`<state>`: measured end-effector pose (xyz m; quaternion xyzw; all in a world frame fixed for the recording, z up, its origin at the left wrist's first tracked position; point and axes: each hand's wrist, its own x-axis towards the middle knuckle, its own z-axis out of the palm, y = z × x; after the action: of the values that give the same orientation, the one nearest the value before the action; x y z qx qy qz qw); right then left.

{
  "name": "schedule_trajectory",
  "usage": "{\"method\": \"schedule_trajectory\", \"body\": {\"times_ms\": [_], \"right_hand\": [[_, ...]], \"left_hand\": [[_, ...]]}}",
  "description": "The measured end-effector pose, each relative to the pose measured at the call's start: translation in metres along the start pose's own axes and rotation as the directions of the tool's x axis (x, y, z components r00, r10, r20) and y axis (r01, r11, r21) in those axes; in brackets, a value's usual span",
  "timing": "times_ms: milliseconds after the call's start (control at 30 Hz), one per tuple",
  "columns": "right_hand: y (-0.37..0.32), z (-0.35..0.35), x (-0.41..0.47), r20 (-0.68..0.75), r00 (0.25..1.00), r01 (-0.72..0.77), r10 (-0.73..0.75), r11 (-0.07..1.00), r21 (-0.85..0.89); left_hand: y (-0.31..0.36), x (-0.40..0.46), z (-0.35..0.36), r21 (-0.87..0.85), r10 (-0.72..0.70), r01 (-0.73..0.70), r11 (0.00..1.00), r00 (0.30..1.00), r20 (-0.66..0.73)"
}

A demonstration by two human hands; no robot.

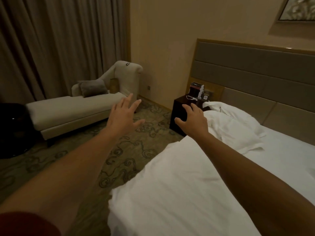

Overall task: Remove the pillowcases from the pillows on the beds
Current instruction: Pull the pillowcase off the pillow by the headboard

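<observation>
White, rumpled cotton pillow (233, 126) lay against the padded grey headboard (255, 68); both hands, left (123, 116) and right (194, 122), reached toward it with fingers spread, holding nothing, apparently to seize its case.

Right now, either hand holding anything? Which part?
Nothing held. Left hand and right hand are both open, fingers spread, reaching toward the white pillow.
</observation>
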<state>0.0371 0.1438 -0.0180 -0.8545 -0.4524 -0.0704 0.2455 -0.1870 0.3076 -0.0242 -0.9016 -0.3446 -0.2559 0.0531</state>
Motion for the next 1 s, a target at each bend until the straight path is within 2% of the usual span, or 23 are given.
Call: {"method": "schedule_trajectory", "body": {"times_ms": [33, 67, 133, 167, 233, 267, 333, 367, 433, 467, 533, 567, 633, 667, 733, 767, 833, 867, 933, 967, 1000], "right_hand": [[0.001, -0.005, 0.001, -0.005, 1.0, 0.002, -0.002, 1.0, -0.013], [-0.042, 0.025, 0.034, -0.022, 1.0, 0.007, -0.007, 1.0, 0.008], [-0.053, 0.028, 0.047, -0.016, 1.0, 0.024, -0.024, 0.999, -0.035], [-0.084, 0.055, 0.078, -0.014, 1.0, 0.015, -0.015, 1.0, -0.016], [-0.089, 0.06, 0.089, -0.003, 1.0, 0.003, -0.003, 1.0, -0.031], [-0.108, 0.087, 0.127, -0.03, 0.999, -0.016, 0.016, 1.0, -0.012], [-0.105, 0.091, 0.142, -0.025, 0.999, -0.024, 0.023, 0.999, -0.045], [-0.114, 0.125, 0.182, -0.042, 0.997, -0.059, 0.058, 0.998, -0.03], [-0.109, 0.134, 0.198, -0.019, 0.997, -0.08, 0.079, 0.995, -0.051], [-0.112, 0.168, 0.248, -0.047, 0.991, -0.125, 0.125, 0.992, -0.011], [-0.111, 0.177, 0.267, -0.041, 0.992, -0.121, 0.12, 0.992, -0.029], [-0.109, 0.202, 0.318, -0.06, 0.986, -0.159, 0.158, 0.987, -0.013], [-0.113, 0.207, 0.335, -0.069, 0.99, -0.123, 0.119, 0.991, -0.049], [-0.107, 0.219, 0.379, -0.1, 0.979, -0.184, 0.179, 0.982, -0.043], [-0.111, 0.22, 0.392, -0.103, 0.98, -0.179, 0.171, 0.981, -0.073], [-0.098, 0.224, 0.427, -0.14, 0.96, -0.256, 0.242, 0.962, -0.097], [-0.093, 0.22, 0.439, -0.157, 0.952, -0.278, 0.261, 0.956, -0.095], [-0.078, 0.226, 0.464, -0.187, 0.933, -0.334, 0.308, 0.934, -0.128], [-0.07, 0.225, 0.473, -0.177, 0.931, -0.345, 0.318, 0.926, -0.152], [-0.051, 0.239, 0.505, -0.236, 0.895, -0.425, 0.379, 0.885, -0.191], [-0.043, 0.242, 0.513, -0.224, 0.879, -0.461, 0.42, 0.87, -0.177]], "left_hand": [[0.003, 0.004, 0.001, 0.023, 0.002, -0.003, 1.0, 1.0, 0.011], [-0.051, 0.026, 0.001, 0.014, 0.001, -0.002, 1.0, 1.0, 0.014], [-0.064, 0.038, 0.0, 0.041, 0.012, -0.013, 0.999, 1.0, 0.016], [-0.107, 0.06, 0.007, 0.024, 0.005, -0.005, 1.0, 1.0, 0.022], [-0.115, 0.07, 0.011, 0.029, 0.004, -0.004, 1.0, 1.0, 0.023], [-0.15, 0.1, 0.026, 0.003, 0.014, -0.014, 1.0, 1.0, 0.02], [-0.155, 0.113, 0.033, 0.006, 0.031, -0.031, 0.999, 0.999, 0.019], [-0.186, 0.147, 0.057, -0.01, 0.064, -0.064, 0.998, 0.998, 0.021], [-0.192, 0.163, 0.067, 0.008, 0.085, -0.085, 0.996, 0.996, 0.019], [-0.221, 0.211, 0.093, -0.002, 0.125, -0.125, 0.992, 0.992, 0.021], [-0.229, 0.235, 0.103, 0.022, 0.166, -0.167, 0.986, 0.986, 0.023], [-0.251, 0.289, 0.128, 0.001, 0.204, -0.204, 0.979, 0.978, 0.036], [-0.262, 0.312, 0.137, 0.017, 0.218, -0.219, 0.976, 0.976, 0.024], [-0.273, 0.367, 0.161, -0.019, 0.26, -0.26, 0.966, 0.965, 0.035], [-0.284, 0.39, 0.172, 0.016, 0.274, -0.274, 0.961, 0.961, 0.031], [-0.286, 0.441, 0.203, -0.067, 0.295, -0.292, 0.954, 0.954, 0.048], [-0.291, 0.461, 0.217, -0.051, 0.306, -0.304, 0.951, 0.951, 0.049], [-0.289, 0.501, 0.25, -0.133, 0.336, -0.327, 0.936, 0.94, 0.055], [-0.287, 0.517, 0.262, -0.113, 0.361, -0.354, 0.929, 0.931, 0.051], [-0.28, 0.567, 0.301, -0.214, 0.409, -0.392, 0.895, 0.911, 0.045], [-0.274, 0.583, 0.312, -0.232, 0.434, -0.417, 0.879, 0.901, 0.024]]}}
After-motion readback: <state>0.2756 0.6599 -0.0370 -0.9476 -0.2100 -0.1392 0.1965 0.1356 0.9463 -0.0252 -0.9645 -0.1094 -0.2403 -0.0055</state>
